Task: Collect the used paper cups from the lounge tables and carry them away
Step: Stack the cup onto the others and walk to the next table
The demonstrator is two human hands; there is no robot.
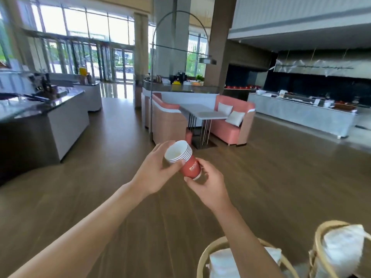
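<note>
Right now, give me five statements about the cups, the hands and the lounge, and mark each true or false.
1. Both hands hold the stack of paper cups. True: the left hand grips near the rims and the right hand grips the base.
2. The outer cup is blue. False: it is red with white print.
3. The stack stands upright on a table. False: it is held tilted in the air above the wooden floor.
4. The white table between the pink sofas has cups on it. False: no cups show on it.
5. Two wicker chairs with pale cushions sit at the lower right. True.
</note>
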